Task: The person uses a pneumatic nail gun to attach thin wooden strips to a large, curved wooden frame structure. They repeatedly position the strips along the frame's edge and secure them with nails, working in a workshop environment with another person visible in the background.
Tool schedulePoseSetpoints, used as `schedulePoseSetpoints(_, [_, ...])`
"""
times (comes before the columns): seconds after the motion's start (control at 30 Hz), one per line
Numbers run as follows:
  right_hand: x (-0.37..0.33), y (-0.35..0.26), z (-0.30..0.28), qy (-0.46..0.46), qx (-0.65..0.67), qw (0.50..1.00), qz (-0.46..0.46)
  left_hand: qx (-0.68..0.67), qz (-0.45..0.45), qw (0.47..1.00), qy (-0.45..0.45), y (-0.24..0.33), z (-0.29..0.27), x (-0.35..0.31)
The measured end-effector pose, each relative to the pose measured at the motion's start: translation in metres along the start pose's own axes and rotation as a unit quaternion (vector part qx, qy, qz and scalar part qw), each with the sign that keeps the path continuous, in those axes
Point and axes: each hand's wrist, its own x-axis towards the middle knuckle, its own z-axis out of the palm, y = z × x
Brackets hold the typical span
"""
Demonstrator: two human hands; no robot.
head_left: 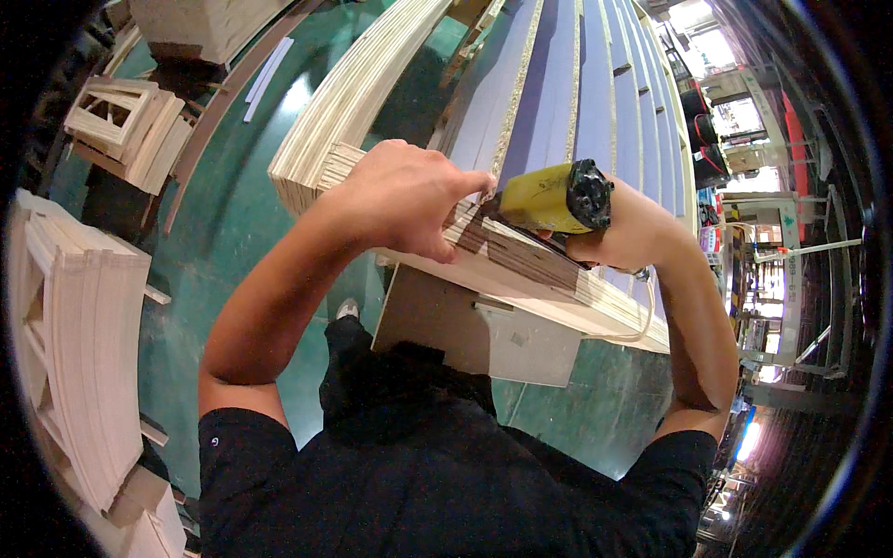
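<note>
My right hand (625, 228) is closed round the handle of a yellow pneumatic nail gun (538, 202) with a worn black end cap. The gun lies low over the near edge of a long wooden frame (549, 270), its nose close to my left fingertips. My left hand (405, 200) grips the frame's plywood edge strip (342, 166), with the thumb on the near side and the index finger stretched toward the gun's nose. Its other fingers are partly hidden. Bluish-purple panels (547, 102) divided by rough, pale strips run away from me within the frame.
A pale hose (648, 312) hangs below my right hand. Curved plywood strips (358, 79) lie stacked left of the frame. Wooden frame stacks (98, 363) stand at the far left on the green floor (223, 223). Beneath the frame is a flat board (437, 321); shelving (758, 251) lines the right.
</note>
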Motion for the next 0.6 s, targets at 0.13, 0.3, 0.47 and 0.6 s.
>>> schedulePoseSetpoints(0.13, [0.004,-0.005,-0.005,-0.034,0.022,0.999,0.027,-0.001,0.000,1.000,0.005,-0.002,0.002,0.000])
schedulePoseSetpoints(0.3, [0.003,-0.001,-0.005,-0.024,0.030,0.999,-0.001,-0.003,-0.007,1.000,-0.005,0.000,-0.001,0.000])
schedulePoseSetpoints(0.47, [0.004,0.001,-0.006,-0.034,0.037,0.999,0.007,-0.004,0.009,1.000,0.021,-0.003,0.004,-0.001])
schedulePoseSetpoints(0.6, [0.003,0.004,-0.004,-0.034,0.018,0.999,0.008,-0.001,0.007,1.000,0.025,-0.002,0.004,-0.002])
